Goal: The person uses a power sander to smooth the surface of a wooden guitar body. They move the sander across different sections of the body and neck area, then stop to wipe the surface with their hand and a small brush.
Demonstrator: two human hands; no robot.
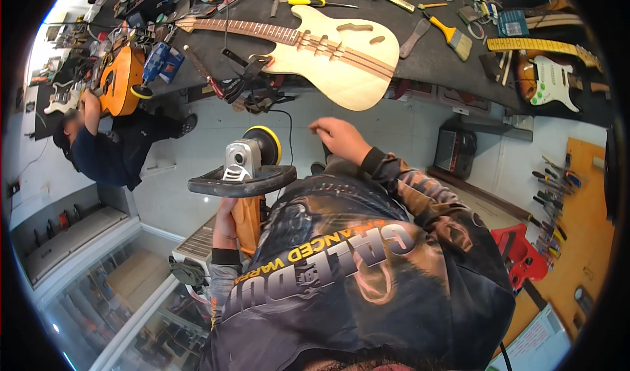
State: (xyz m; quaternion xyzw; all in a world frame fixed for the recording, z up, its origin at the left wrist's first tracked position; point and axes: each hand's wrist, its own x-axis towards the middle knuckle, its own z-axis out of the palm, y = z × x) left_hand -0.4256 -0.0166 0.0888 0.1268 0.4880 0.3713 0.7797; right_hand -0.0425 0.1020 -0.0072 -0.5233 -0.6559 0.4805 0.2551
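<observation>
My left hand (226, 215) is wrapped round the orange body of a power polisher (240, 164), held upright at my left side, with a silver head, black loop handle and yellow-rimmed round pad. My right hand (338, 137) hangs in front of my body, fingers loosely bent and apart, holding nothing. Beyond it, a pale unfinished guitar body (351, 62) with carved openings and dark centre stripes lies on the dark workbench (446, 76), its fretted neck (236, 30) reaching left.
A co-worker (105, 141) is at the left bench beside an orange guitar (121, 76). A paintbrush (453, 40) and white-pickguard guitar (548, 85) lie at right. A tool board (577, 240), red object (518, 253), black boxy appliance (453, 151) and glass-topped cabinet (111, 299) surround me.
</observation>
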